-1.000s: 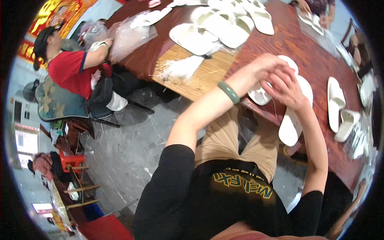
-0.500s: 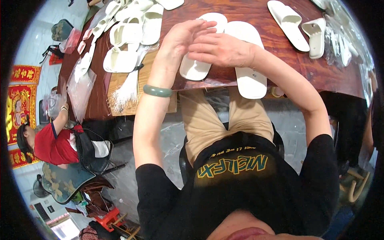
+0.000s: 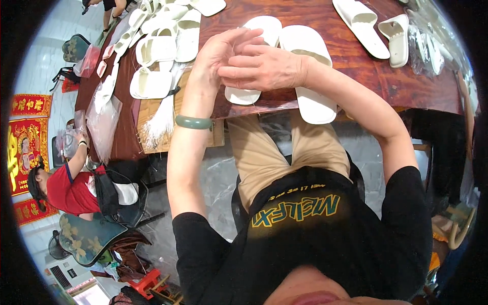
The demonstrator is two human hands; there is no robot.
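My left hand (image 3: 219,53), with a green bangle (image 3: 193,122) on its wrist, is raised over the near edge of the red-brown table (image 3: 356,76). My right hand (image 3: 262,67) presses against it, fingertips at the left palm. Whether anything small is pinched between them is hidden. Directly under the hands lie two white slippers side by side: one (image 3: 243,95) partly covered by the hands, the other (image 3: 311,96) just right of them, its heel over the table edge.
Several more white slippers (image 3: 157,48) are piled at the table's far left; two (image 3: 366,23) lie at the far right beside clear plastic bags (image 3: 432,46). A bundle of white strands (image 3: 160,122) rests on a board. A person in a red shirt (image 3: 66,190) sits at lower left.
The view has swung so the table sits higher and the person in red lower left. My hands stay pressed together over the same two slippers, shifting only slightly.
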